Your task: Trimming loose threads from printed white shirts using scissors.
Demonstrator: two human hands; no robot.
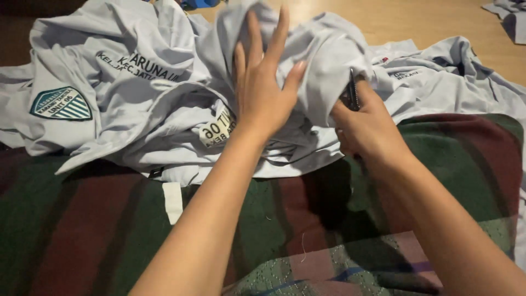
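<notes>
A heap of pale grey shirts (137, 71) with dark printed lettering and a teal shield badge (61, 104) lies across the upper half of the view. My left hand (263, 82) is flat on the raised fold of the top shirt (329, 49), fingers spread and pointing up. My right hand (364, 123) is closed around a small dark tool (353, 93), thin and pointed upward, pressed against the same fold just right of my left hand. What kind of tool it is cannot be made out.
The shirts rest on a striped blanket (82, 219) in dark green and maroon. A small white cloth strip (173, 201) lies on it below the heap. Wooden floor (427, 22) shows at the top right, with more grey cloth (512, 16) in the corner.
</notes>
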